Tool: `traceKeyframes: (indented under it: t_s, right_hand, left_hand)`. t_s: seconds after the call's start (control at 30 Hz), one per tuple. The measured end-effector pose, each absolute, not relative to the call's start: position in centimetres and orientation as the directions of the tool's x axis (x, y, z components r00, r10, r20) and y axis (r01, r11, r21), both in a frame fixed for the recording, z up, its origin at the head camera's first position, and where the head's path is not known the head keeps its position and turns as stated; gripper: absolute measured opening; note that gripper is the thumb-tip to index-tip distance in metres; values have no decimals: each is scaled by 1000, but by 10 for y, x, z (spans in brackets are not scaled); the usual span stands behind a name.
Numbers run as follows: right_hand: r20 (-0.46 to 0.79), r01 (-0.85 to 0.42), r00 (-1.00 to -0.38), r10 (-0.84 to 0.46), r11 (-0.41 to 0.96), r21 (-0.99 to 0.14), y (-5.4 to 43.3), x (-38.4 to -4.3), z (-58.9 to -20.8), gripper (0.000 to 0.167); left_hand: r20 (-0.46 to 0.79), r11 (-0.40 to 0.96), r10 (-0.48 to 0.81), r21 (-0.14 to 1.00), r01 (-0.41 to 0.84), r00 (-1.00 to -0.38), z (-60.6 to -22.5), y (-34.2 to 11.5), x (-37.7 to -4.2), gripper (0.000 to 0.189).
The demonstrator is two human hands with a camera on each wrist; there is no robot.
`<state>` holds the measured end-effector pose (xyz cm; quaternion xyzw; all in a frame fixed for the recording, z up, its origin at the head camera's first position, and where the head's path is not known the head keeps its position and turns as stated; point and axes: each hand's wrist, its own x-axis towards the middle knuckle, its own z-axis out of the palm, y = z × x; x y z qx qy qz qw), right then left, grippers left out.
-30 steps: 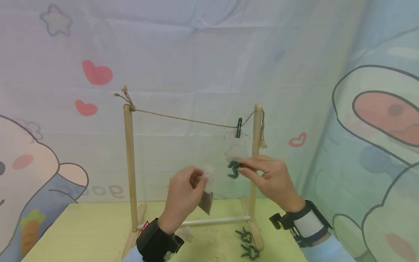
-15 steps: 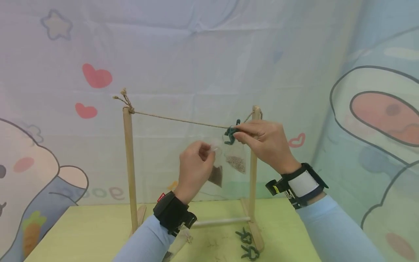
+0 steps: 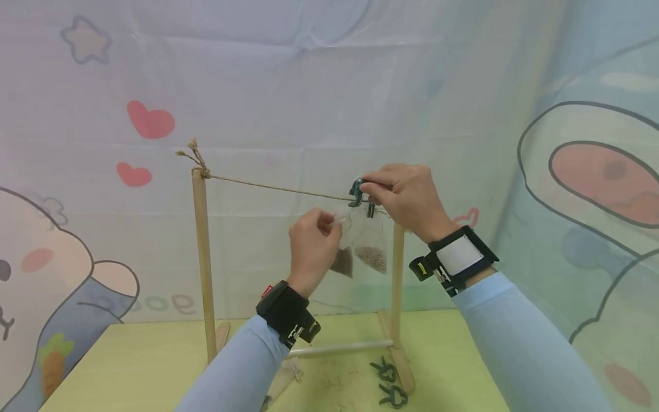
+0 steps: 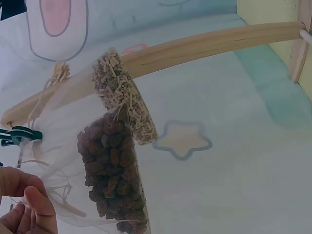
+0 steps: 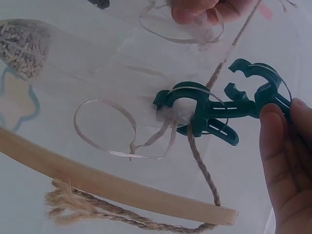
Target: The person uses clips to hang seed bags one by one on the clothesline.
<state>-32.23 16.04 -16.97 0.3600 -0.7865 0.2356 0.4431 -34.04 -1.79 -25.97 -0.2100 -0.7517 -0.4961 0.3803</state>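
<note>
My left hand point(image 3: 314, 246) pinches the gathered top of a sheer drawstring bag point(image 4: 112, 170), its lower end filled with dark brown dried lumps. Between thumb and fingers, my right hand point(image 3: 404, 197) squeezes a green plastic spring clip point(image 5: 265, 73), whose jaws are spread apart just above the rope point(image 3: 278, 187). A second green clip point(image 5: 189, 87) grips the rope close by. From it hangs another sheer bag point(image 3: 370, 257) holding pale, short stick-like pieces. In the left wrist view the two bags overlap, the brown one in front.
The rope is strung between a left wooden post point(image 3: 202, 263) and a right wooden post point(image 3: 397, 280), joined low down by a white bar point(image 3: 345, 347). Two spare green clips point(image 3: 393, 395) lie by the right foot. Another bag point(image 3: 282, 380) lies on the yellow table, partly behind my left sleeve.
Both hands have risen to the rope. My left hand brought the brown-filled bag up and right, beside the hanging bag. My right hand lifted the clip from below the rope to just above it.
</note>
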Motion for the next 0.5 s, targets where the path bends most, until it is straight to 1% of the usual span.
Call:
traceKeyframes:
  t_s: [0.17, 0.37, 0.5]
  right_hand:
    - [851, -758, -383, -360, 649, -67, 158, -329, -170, 10]
    - [841, -731, -413, -350, 678, -77, 158, -334, -171, 11]
    - [820, -718, -463, -337, 685, -124, 158, -335, -170, 12]
  left_hand:
    - [752, 400, -86, 627, 668, -654, -261, -13, -346, 6]
    - [732, 394, -108, 653, 647, -673, -263, -7, -350, 7]
    - [729, 376, -124, 662, 648, -673, -261, -4, -351, 6]
